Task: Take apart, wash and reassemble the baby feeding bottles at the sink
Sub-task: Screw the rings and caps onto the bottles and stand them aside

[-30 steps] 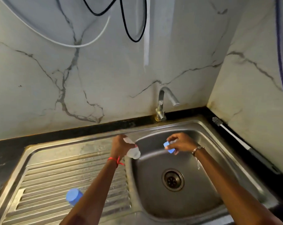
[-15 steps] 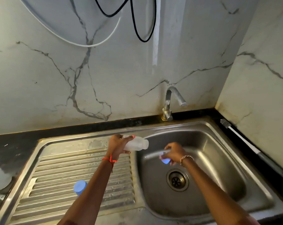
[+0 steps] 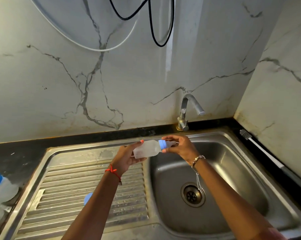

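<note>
my left hand (image 3: 127, 158) sits at the middle of the frame. its fingers are curled under and round the base end of the cloudy bottle (image 3: 146, 149), holding it level on its side. my right hand (image 3: 181, 148), just to the right, pinches the blue collar (image 3: 162, 144) at the bottle's neck between thumb and fingers. the pale teat (image 3: 171, 143) pokes out to the right behind those fingers. i cannot tell whether the collar is fully seated.

the bottle hangs in the air over the seam where the ribbed drainboard (image 3: 77, 187) meets the sink bowl (image 3: 232, 170), lower in the frame than the tap (image 3: 187, 110) and a little left of it.

a red thread (image 3: 112, 171) circles my left wrist. a beaded bracelet (image 3: 197, 159) circles the right, and its thin chain (image 3: 198, 181) dangles in front of the drain (image 3: 192, 194).

my left forearm crosses the drainboard and covers most of a blue cap (image 3: 88, 198) lying there, so i only see its left edge.

at the lower left edge of the frame a second bottle (image 3: 1, 187) with a blue top stands on the dark counter (image 3: 16, 156), cut off by the frame. a long brush (image 3: 260, 148) lies along the right rim of the sink beside the side wall, bristle head toward the back.

up top, a black cable (image 3: 162, 44) and a white cable (image 3: 94, 48) loop across the marble wall (image 3: 42, 84).
</note>
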